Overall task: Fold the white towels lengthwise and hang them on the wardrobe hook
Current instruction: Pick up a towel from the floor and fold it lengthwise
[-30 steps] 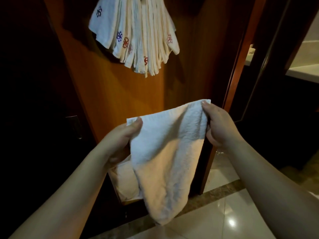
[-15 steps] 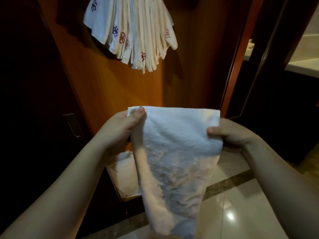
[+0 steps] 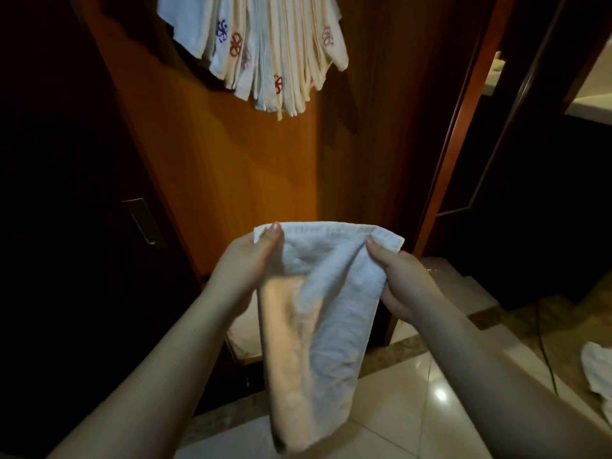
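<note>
Left hand [image 3: 246, 263] pinches the white towel [image 3: 318, 313] at its top-left corner, thumb in front. Right hand [image 3: 402, 279] grips the top-right corner, fingers curled behind cloth. Towel hangs between both hands, below the hung towels [image 3: 265, 51] on the wardrobe panel [image 3: 231, 167].

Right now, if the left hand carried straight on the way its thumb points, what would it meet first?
Probably the orange wooden wardrobe panel behind the towel. The left hand pinches the towel's top corner, thumb pointing up and away. The hanging towels sit higher still; depth is hard to judge.
</note>
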Action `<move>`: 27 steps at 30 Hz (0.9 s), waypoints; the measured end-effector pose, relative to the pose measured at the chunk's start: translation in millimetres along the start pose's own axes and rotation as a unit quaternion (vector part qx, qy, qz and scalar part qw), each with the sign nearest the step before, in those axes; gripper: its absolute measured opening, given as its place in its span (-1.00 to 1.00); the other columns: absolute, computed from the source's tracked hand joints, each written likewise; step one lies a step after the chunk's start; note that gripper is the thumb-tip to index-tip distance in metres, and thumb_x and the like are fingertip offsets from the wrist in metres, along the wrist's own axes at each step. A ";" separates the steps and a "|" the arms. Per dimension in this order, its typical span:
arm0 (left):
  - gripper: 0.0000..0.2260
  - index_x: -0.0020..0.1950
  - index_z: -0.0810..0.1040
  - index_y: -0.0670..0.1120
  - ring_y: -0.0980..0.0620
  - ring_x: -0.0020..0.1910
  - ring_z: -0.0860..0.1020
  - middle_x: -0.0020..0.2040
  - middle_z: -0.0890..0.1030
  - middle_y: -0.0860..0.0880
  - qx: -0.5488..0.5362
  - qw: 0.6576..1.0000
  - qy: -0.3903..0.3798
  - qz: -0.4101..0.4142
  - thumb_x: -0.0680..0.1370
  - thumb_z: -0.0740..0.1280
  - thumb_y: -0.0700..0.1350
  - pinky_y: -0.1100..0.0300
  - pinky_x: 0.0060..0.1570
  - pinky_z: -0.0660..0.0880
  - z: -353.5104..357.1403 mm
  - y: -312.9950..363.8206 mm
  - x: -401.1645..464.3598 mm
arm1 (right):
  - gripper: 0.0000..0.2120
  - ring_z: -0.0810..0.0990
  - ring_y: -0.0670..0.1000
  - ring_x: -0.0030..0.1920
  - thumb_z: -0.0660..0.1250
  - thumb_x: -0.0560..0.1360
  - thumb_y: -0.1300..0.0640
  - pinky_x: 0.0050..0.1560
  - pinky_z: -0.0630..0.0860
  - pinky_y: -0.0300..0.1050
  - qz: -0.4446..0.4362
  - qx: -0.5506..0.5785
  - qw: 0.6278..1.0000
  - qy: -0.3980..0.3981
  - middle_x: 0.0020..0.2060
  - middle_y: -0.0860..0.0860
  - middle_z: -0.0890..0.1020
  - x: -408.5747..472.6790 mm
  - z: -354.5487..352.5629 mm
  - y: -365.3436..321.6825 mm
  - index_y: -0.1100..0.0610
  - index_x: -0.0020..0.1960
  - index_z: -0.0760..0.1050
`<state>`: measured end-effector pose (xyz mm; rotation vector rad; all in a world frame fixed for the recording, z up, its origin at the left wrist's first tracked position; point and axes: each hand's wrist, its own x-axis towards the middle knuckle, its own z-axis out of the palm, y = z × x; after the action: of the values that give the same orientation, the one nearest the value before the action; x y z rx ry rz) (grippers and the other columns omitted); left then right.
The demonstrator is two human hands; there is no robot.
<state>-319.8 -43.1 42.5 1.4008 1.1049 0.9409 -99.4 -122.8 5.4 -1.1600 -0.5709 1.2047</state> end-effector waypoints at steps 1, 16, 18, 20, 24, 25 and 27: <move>-0.63 -0.03 0.72 -0.04 -0.02 -0.03 0.71 -0.08 0.74 -0.01 0.018 0.999 0.036 0.003 0.61 0.28 0.20 -0.03 0.07 0.59 6.7 -8.4 -4.1 | -0.68 0.69 0.23 0.09 0.43 0.51 -0.09 0.26 0.54 0.26 -0.011 -0.040 0.998 0.040 0.05 0.21 0.70 -7.1 6.9 7.8 0.17 0.04 0.68; -0.37 0.26 0.57 -0.04 0.15 0.00 0.66 0.02 0.69 -0.01 -0.087 0.994 0.062 -0.015 0.39 0.11 0.32 0.19 0.07 0.59 76.2 -22.6 -83.3 | -0.73 0.67 -0.21 0.04 0.12 0.54 -0.35 0.03 0.54 -0.25 -0.099 -0.213 0.971 -0.043 0.00 -0.24 0.70 -57.9 56.0 50.3 -0.40 0.05 0.58; -0.40 0.30 0.57 -0.03 0.18 0.00 0.67 0.04 0.71 0.01 -0.090 0.995 0.047 -0.004 0.45 0.11 0.30 0.29 -0.02 0.61 70.4 -21.8 -77.1 | -0.75 0.69 -0.20 -0.01 0.10 0.54 -0.37 0.01 0.57 -0.22 -0.102 -0.223 0.969 -0.040 -0.05 -0.23 0.71 -53.4 52.3 44.7 -0.47 -0.04 0.56; -0.42 0.30 0.57 0.01 0.21 -0.01 0.67 0.03 0.71 0.05 -0.087 0.995 0.048 -0.003 0.48 0.10 0.32 0.34 -0.09 0.60 66.2 -20.1 -72.2 | -0.70 0.70 -0.21 -0.08 0.05 0.50 -0.42 -0.06 0.59 -0.24 -0.109 -0.225 0.968 -0.010 -0.10 -0.24 0.71 -47.8 49.6 40.5 -0.48 -0.10 0.56; -0.57 0.11 0.56 0.16 0.30 -0.06 0.65 -0.08 0.71 0.16 -0.082 0.995 0.053 -0.014 0.44 0.10 0.35 0.42 -0.14 0.55 67.9 -17.1 -69.5 | -0.64 0.68 -0.22 -0.09 0.00 0.52 -0.45 -0.17 0.60 -0.36 -0.136 -0.242 0.961 -0.002 -0.09 -0.22 0.70 -44.3 53.4 40.1 -0.47 -0.10 0.57; -0.58 0.16 0.56 0.14 0.31 -0.06 0.64 -0.08 0.70 0.12 -0.084 0.995 0.048 -0.010 0.48 0.12 0.31 0.41 -0.09 0.54 70.8 -15.3 -70.2 | -0.66 0.67 -0.24 -0.05 0.02 0.54 -0.42 -0.15 0.55 -0.43 -0.133 -0.237 0.962 -0.019 -0.07 -0.26 0.70 -46.2 56.4 41.0 -0.45 -0.04 0.57; -0.56 0.31 0.53 -0.02 0.36 -0.09 0.62 -0.07 0.65 0.11 -0.101 0.994 0.048 0.001 0.57 0.16 0.20 0.44 -0.06 0.52 74.6 -13.8 -71.4 | -0.65 0.64 -0.31 0.02 0.05 0.55 -0.36 -0.11 0.47 -0.53 -0.121 -0.226 0.965 -0.054 -0.04 -0.33 0.68 -49.8 59.7 43.1 -0.32 0.08 0.57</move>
<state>-268.5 -131.5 22.0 1.2031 1.0465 1.0995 -184.0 -149.0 -1.4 -1.3605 -1.0795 0.9545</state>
